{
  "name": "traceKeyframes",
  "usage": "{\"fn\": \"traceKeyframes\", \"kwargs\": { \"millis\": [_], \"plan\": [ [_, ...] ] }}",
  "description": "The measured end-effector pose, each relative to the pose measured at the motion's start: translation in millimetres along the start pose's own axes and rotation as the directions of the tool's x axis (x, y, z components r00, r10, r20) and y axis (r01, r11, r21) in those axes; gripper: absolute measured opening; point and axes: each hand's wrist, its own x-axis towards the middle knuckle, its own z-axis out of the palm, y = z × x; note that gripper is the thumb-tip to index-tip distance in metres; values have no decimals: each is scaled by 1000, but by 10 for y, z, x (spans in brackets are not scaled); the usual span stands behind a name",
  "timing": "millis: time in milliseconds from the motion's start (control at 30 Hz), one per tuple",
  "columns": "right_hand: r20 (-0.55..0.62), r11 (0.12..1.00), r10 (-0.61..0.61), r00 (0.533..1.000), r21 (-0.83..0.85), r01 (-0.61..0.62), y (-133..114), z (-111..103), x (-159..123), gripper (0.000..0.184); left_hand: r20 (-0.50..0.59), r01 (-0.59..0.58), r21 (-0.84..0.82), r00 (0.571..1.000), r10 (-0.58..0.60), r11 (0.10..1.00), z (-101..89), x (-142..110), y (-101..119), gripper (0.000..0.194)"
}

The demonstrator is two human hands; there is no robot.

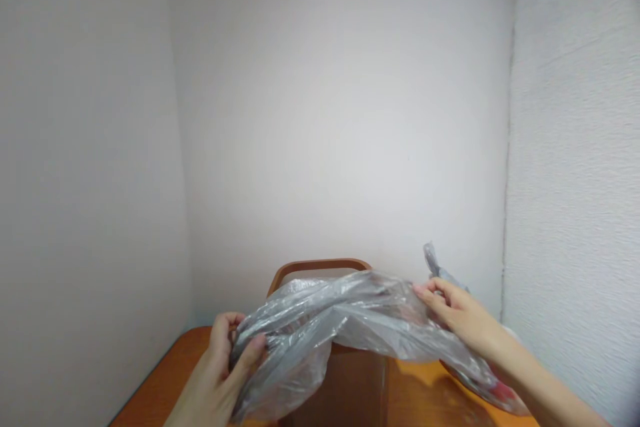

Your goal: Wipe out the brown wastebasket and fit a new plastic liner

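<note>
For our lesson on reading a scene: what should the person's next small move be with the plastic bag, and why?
Probably, the left hand should ease its part of the plastic bag outward: the bag is bunched in folds between it and the right hand, and no open mouth shows.

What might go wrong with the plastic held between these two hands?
The thin plastic might tear if the left hand and right hand pull apart hard. Its loose folds could snag on the brown rim behind. They also partly hide the orange tabletop, so something there could get bumped unseen.
</note>
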Motion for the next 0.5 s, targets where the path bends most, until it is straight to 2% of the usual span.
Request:
{"fn": "traceKeyframes", "kwargs": {
  "millis": [100,133,200,233,300,400,500],
  "plan": [
    [93,981,-18,996,193,0,164,66,-89,58,-48,-35,37,998,37,999,95,-36,-169,47],
    [61,979,-33,998,204,20,238,110,-109,56,-71,-52,45,996,55,998,126,-47,-251,45],
    [-96,992,-78,992,89,86,407,209,-121,51,-103,-93,70,990,100,993,178,-58,-426,43],
    [-174,992,-120,977,5,122,490,255,-109,49,-105,-118,85,986,126,989,196,-56,-503,42],
    [-253,981,-190,949,-76,177,616,326,-39,45,-83,-157,113,983,166,981,213,-31,-602,39],
    [-247,981,-173,953,45,190,631,361,173,45,-20,-201,75,979,203,977,177,57,-560,26],
    [-182,972,-117,976,182,151,468,353,443,50,29,-245,-72,969,247,967,74,167,-380,30]
  ]
}}
